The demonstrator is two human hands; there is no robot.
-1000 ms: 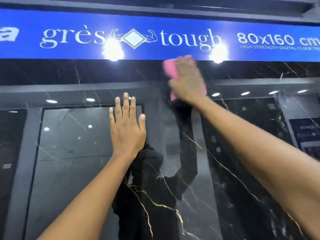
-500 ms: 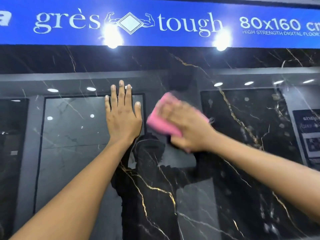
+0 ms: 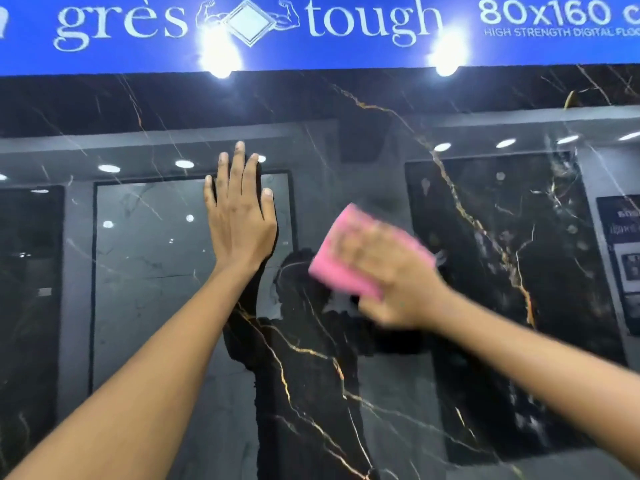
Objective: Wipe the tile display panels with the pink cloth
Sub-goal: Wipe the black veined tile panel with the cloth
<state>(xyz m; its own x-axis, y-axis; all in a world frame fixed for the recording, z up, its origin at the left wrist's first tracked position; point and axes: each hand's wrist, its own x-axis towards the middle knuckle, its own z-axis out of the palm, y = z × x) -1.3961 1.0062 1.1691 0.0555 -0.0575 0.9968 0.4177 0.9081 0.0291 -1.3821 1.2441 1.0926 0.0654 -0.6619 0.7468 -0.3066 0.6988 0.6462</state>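
While 1 folded, soft pink cloth point(image 3: 341, 261) is pressed against the glossy black tile panel point(image 3: 485, 271) by the blurred right hand point(image 3: 391, 282), whose fingers lie over it, the left hand point(image 3: 240, 216) is laid flat with straight fingers on the same gold-veined, mirror-smooth surface. Above, 1 blue sign point(image 3: 346, 46) with pale lettering is seen, and 2 bright glares are reflected at its lower edge.

Pink cloth point(image 3: 346, 261) lower, further right.

A flat left hand point(image 3: 239, 216) blocks the glossy tile panel point(image 3: 485, 237) just left of the pink cloth point(image 3: 341, 261); bare panel lies right and below.
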